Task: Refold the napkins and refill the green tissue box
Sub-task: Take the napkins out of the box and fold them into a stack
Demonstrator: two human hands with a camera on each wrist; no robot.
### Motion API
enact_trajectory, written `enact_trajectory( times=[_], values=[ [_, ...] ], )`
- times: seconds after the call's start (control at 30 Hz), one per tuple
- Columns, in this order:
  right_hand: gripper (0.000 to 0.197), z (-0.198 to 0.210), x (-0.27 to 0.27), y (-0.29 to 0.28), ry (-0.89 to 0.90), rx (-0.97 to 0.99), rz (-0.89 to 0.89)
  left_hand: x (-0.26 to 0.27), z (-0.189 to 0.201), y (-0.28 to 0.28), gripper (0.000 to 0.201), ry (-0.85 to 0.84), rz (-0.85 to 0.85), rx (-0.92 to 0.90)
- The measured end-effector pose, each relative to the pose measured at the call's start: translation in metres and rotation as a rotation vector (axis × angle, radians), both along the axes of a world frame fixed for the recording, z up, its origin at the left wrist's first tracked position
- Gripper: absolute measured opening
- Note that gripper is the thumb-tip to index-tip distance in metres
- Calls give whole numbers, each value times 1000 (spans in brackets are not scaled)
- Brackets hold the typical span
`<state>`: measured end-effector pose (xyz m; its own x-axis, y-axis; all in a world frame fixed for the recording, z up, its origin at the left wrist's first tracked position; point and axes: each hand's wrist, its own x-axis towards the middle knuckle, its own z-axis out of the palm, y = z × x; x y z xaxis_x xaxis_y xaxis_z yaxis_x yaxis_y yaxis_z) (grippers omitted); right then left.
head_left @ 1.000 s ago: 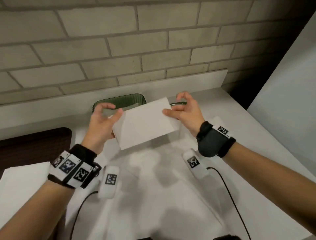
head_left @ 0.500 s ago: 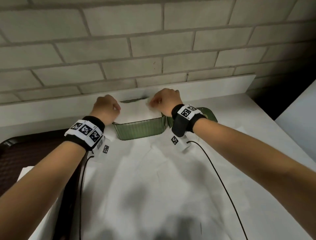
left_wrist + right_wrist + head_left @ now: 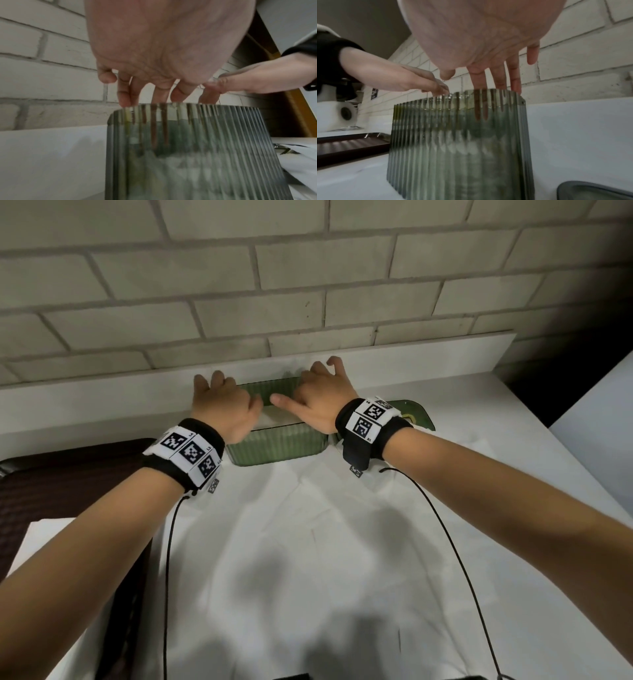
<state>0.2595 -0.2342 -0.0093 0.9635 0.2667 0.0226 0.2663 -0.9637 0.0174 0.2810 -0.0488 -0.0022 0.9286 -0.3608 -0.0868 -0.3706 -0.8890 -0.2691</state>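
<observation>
Got both my hands over the green tissue box at the back of the tabletop: left hand and right hand, fingers straight, dipping inside onto the white napkins, gripping nothing.

I see the box at the back of the table, right by the wall. My left hand is over the left end of the box and my right hand is over the right end. Fingers of both hands point down into the open top. A napkin lies inside the box. The lid lies on the table just right of the box. A tray sits to the left. A big sheet lies on the table in front of the box.
</observation>
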Motion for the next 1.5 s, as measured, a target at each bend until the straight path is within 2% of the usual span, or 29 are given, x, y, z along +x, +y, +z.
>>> enact_trajectory(
  times=[0.07, 0.17, 0.23, 0.3, 0.33, 0.4, 0.47, 0.53, 0.57, 0.6, 0.63, 0.7, 0.73, 0.8, 0.9, 0.93, 1.0, 1.1, 1.17, 1.27, 1.33, 1.4, 1.43, 1.5],
  values=[
    [87, -1, -6, 2, 87, 41, 14, -5, 0, -3, 58, 87, -11, 43],
    [78, -6, -15, 0, 236, 71, 14, -11, -2, -4, 63, 162, 14, -45],
    [82, -5, -19, -4, 186, 128, 4, -18, 1, -4, 60, 102, 32, -94],
    [85, 1, -25, -12, 27, 207, -11, -28, 3, -4, 52, -34, 4, -139],
    [80, 5, -29, -18, -65, 257, -12, -35, 2, -3, 43, -102, -38, -236],
    [55, 14, -50, -31, -161, 388, 7, -55, -3, -4, 20, -183, -176, -526],
    [28, 17, -77, -48, -36, 507, 12, -79, -7, -8, 6, -85, -281, -809],
    [14, 10, -107, -63, 229, 454, -24, -104, -14, -15, 8, 175, -310, -894],
    [16, 3, -121, -69, 346, 384, -50, -116, -20, -19, 7, 322, -305, -864],
    [27, -7, -135, -76, 435, 303, -73, -126, -29, -24, 6, 437, -306, -800],
    [41, -16, -148, -81, 486, 214, -76, -136, -37, -30, 15, 497, -314, -730],
    [69, -33, -170, -89, 504, 52, -34, -151, -53, -43, 40, 517, -348, -596],
    [77, -40, -176, -90, 486, 6, -16, -158, -58, -50, 52, 495, -376, -529],
    [75, -44, -182, -92, 446, -20, -18, -168, -63, -65, 69, 451, -424, -382],
    [58, -40, -185, -86, 428, -28, -37, -175, -61, -82, 81, 468, -416, -271],
    [52, -40, -186, -83, 427, 0, -37, -176, -58, -86, 80, 482, -408, -273],
    [40, -35, -188, -78, 451, 180, -49, -173, -50, -92, 66, 516, -410, -322],
    [36, -15, -186, -84, 459, 555, -101, -165, -42, -91, 37, 610, -339, -590],
    [38, -1, -178, -101, 377, 827, -177, -158, -43, -81, 24, 646, -240, -773],
    [37, 4, -161, -141, 208, 1143, -434, -147, -49, -58, 30, 737, -39, -1029],
    [31, -11, -154, -168, 133, 1186, -670, -146, -49, -45, 32, 844, 100, -1234],
    [30, -30, -151, -184, 200, 1108, -823, -148, -48, -35, 31, 969, 219, -1401],
    [38, -38, -151, -187, 262, 1038, -864, -149, -48, -32, 32, 1020, 265, -1445],
    [67, -51, -149, -187, 328, 967, -941, -148, -50, -27, 33, 1094, 334, -1478]
  ],
)
